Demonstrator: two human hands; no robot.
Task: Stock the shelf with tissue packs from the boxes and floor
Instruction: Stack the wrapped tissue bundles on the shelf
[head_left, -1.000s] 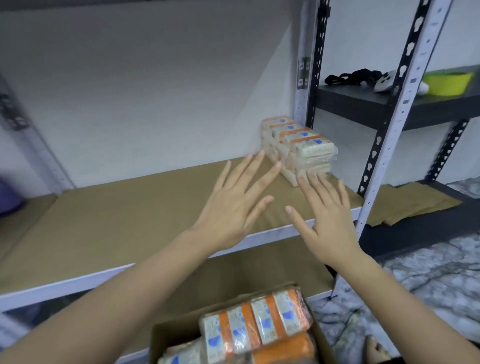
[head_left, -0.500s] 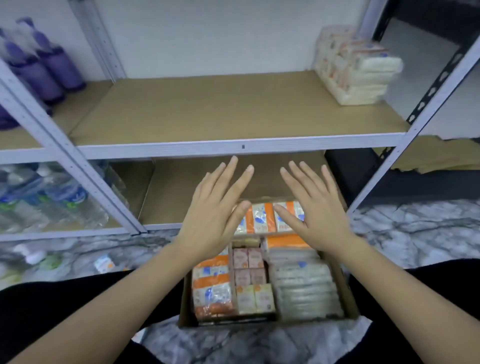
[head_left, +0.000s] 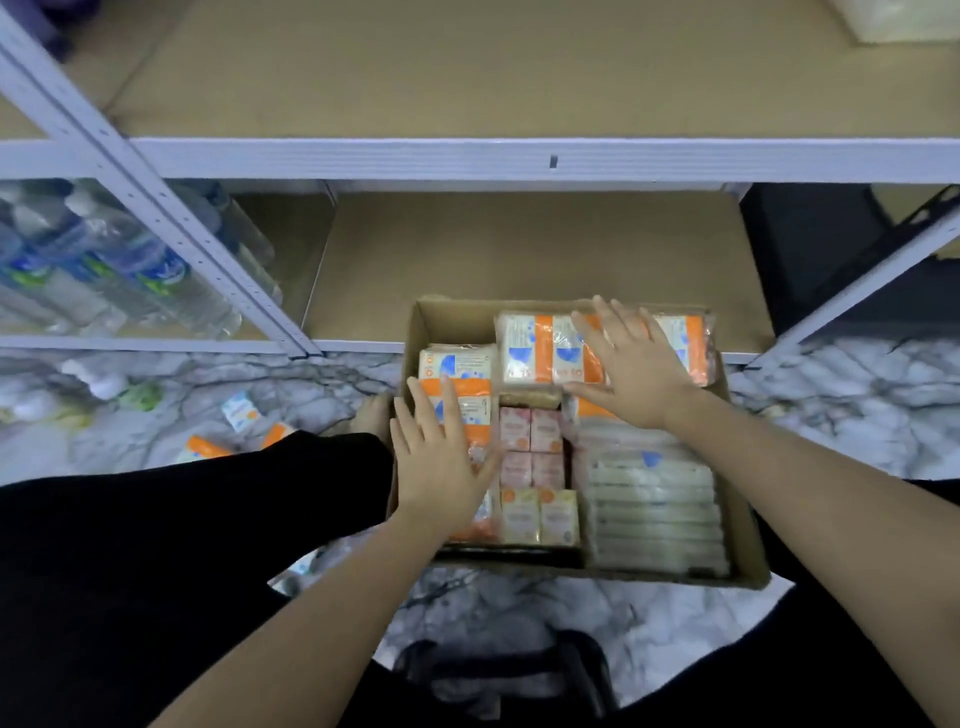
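Note:
A cardboard box (head_left: 744, 540) full of tissue packs stands on the marble floor in front of the shelf (head_left: 519, 158). My right hand (head_left: 631, 364), fingers straight, lies over an orange-and-white tissue bundle (head_left: 540, 349) at the box's far end. My left hand (head_left: 441, 462), fingers spread, hovers over or touches another orange-and-white bundle (head_left: 460, 366) on the box's left side. Small pink and yellow packs (head_left: 535, 475) fill the middle and a white wrapped stack (head_left: 657, 514) the right. A stacked bundle on the shelf (head_left: 906, 18) shows at the top right corner.
Water bottles (head_left: 119, 265) lie on the lower shelf at left. Loose tissue packs (head_left: 240, 410) lie on the floor left of my black-clad leg (head_left: 182, 519). A white upright post (head_left: 156, 208) slants down at left, another at right. A dark object (head_left: 498, 670) sits on the floor below the box.
My view has tilted down from the shelf to the box. Both hands have dropped from in front of the shelf onto the packs in the box.

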